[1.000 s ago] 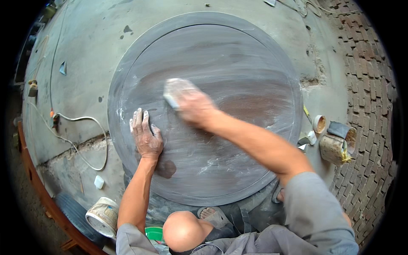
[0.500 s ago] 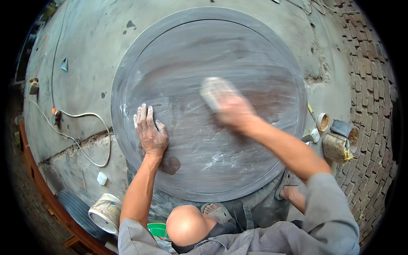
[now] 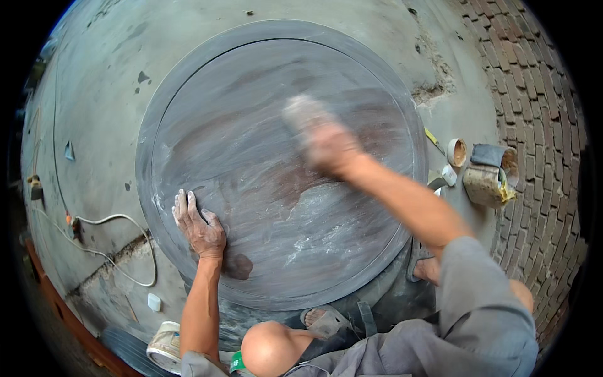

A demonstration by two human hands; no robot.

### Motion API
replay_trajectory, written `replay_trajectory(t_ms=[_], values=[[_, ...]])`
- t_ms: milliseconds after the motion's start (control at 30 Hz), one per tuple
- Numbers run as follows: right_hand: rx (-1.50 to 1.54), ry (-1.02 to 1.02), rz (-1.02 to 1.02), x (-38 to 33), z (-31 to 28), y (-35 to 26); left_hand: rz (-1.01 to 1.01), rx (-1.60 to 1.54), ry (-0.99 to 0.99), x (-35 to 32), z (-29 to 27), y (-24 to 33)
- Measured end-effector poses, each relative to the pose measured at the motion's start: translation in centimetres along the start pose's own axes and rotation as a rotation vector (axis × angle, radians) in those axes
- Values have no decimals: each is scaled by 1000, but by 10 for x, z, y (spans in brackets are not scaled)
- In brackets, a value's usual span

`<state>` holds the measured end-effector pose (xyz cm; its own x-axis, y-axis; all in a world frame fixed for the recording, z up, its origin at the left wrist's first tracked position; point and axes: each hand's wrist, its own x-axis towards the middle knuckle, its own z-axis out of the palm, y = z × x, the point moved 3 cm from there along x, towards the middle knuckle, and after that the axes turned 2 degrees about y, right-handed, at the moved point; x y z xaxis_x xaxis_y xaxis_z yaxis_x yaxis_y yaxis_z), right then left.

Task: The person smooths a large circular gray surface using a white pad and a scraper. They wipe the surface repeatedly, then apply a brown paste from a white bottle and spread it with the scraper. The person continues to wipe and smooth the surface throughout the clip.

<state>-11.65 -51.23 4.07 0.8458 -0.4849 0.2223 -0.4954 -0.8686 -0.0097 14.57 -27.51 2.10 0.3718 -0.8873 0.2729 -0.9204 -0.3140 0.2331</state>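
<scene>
Right hand [image 3: 331, 146] farther right on disc [image 3: 245, 144] than a second ago

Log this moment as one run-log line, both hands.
left hand: resting on round grey disc | right hand: holding pale block, blurred, over disc | nearby: white bucket

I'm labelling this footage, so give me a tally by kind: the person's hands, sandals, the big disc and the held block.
Left hand and right hand: 2
Left sandal and right sandal: 2
Disc: 1
Block, blurred: 1
Total: 6
</scene>
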Motion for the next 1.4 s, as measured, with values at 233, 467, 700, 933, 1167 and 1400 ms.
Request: replay_trajectory(t_ms=[233, 467, 700, 933, 1167, 1400], values=[[30, 118, 851, -72, 13, 192, -2, -16, -10, 2, 6, 7], [-106, 87, 448, 144, 74, -29, -1, -10, -17, 3, 6, 5], [306, 219, 278, 140, 77, -56, 19, -27, 2, 2, 8, 2], [158, 64, 890, -45, 30, 239, -13, 15, 18, -1, 4, 6], [1, -143, 734, -192, 4, 383, 17, 115, 7, 8, 11, 9], [348, -162, 782, -251, -21, 271, -92, 162, -128, 62, 48, 86]])
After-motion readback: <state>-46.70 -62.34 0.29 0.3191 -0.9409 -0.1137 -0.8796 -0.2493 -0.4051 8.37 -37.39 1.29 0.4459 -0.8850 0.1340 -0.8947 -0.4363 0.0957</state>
